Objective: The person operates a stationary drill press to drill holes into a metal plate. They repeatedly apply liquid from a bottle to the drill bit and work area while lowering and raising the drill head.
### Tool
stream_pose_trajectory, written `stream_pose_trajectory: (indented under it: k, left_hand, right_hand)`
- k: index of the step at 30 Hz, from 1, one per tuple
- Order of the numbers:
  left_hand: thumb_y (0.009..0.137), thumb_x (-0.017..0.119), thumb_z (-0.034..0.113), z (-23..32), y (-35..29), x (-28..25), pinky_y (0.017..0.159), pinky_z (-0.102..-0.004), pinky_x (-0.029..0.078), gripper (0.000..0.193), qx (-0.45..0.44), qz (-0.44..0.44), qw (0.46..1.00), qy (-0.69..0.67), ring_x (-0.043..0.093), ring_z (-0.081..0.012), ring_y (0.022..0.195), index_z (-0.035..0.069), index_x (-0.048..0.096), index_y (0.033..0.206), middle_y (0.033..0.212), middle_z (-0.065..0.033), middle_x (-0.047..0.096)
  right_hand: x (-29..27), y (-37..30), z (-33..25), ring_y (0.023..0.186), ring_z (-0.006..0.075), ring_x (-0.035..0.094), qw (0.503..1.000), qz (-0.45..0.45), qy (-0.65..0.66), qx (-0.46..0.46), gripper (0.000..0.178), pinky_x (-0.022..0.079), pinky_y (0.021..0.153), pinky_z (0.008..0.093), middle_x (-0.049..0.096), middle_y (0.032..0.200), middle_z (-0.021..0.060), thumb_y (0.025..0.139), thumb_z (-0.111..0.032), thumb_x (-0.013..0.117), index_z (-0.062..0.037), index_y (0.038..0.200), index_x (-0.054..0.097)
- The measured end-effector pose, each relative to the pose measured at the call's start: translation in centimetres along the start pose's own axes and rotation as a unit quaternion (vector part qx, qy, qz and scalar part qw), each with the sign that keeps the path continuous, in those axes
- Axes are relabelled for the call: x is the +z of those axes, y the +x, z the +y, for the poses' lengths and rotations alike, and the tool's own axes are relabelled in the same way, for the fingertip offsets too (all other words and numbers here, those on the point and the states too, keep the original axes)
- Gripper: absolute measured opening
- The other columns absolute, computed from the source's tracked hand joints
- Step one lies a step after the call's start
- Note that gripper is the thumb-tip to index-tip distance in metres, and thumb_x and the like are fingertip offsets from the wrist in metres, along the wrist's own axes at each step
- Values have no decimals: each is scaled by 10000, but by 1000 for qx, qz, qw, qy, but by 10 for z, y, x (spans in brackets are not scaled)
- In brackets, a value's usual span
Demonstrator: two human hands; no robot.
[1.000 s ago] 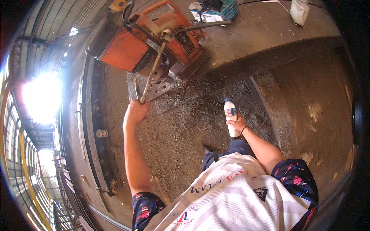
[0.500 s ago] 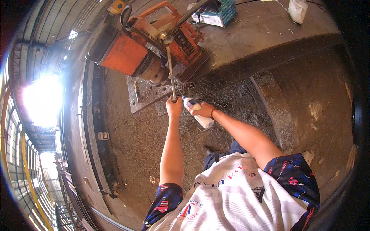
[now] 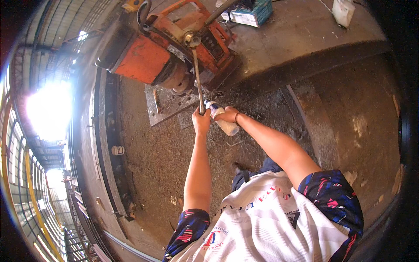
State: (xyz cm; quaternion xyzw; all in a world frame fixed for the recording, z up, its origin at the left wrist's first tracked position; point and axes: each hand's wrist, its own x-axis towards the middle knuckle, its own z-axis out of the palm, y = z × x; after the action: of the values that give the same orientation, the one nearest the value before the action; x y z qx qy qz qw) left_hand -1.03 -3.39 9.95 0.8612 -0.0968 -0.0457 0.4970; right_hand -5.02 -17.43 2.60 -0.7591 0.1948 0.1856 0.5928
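My left hand (image 3: 201,119) is wrapped round the lower end of a long metal feed handle (image 3: 197,74). The handle runs up to a round hub on an orange magnetic drill (image 3: 144,59), worn and dirty. In my right hand (image 3: 227,115) is a whitish plastic bottle (image 3: 228,127) with a dark label, tilted so its top points toward the drill's lower end. The bottle's neck is close beside my left hand. Under the drill lies a metal plate (image 3: 163,107) with holes in it. The drill's cutting tip is hard to make out.
Metal shavings (image 3: 279,109) litter the ground and ledge by the plate. A blue-and-white box (image 3: 251,16) and a whitish container (image 3: 343,13) stand on the steel surface beyond. At the left, a small white cup-like container (image 3: 118,150) rests by a long dark beam (image 3: 107,131).
My right hand and the bottle have moved slightly up, nearer the drill. My left hand has shifted a little right and up with the handle's end.
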Motion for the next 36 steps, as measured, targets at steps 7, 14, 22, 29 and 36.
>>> stream_pose_trajectory:
  k: [7,14,22,29,36]
  left_hand:
    - [773,623,165,8,-4,2,489,-338,419,198,-6,8,999,33,528,-138,492,-30,602,748,560,-64,562]
    - [763,633,165,8,-5,7,506,-339,430,207,-57,13,997,-44,527,-142,500,-42,623,769,581,-78,578]
    - [773,653,192,1,0,6,495,-322,430,229,12,17,999,47,520,-133,500,0,587,668,552,-48,565]
    - [768,663,186,-5,4,5,468,-325,433,232,26,12,998,48,525,-138,468,-4,581,662,529,-53,561]
    - [772,662,184,-2,1,7,452,-311,433,241,6,10,1000,12,525,-135,457,-2,571,650,524,-52,557]
  right_hand:
    - [-7,-15,-11,899,257,688,999,-52,5,-2,702,541,788,358,708,1028,137,526,-567,797,-47,993,727]
    - [-4,-24,-16,892,284,689,999,-21,-42,-20,722,532,798,373,711,998,161,514,-624,785,-57,959,735]
    - [2,-27,-11,863,264,687,999,-20,-3,-33,607,520,759,368,717,958,146,581,-560,786,-69,935,742]
    - [8,-24,-9,852,264,687,1000,-5,11,-23,590,520,759,365,717,957,148,590,-531,793,-60,940,740]
    - [4,-28,-13,845,268,687,999,-13,11,-29,577,522,760,367,717,943,150,603,-533,784,-55,922,741]
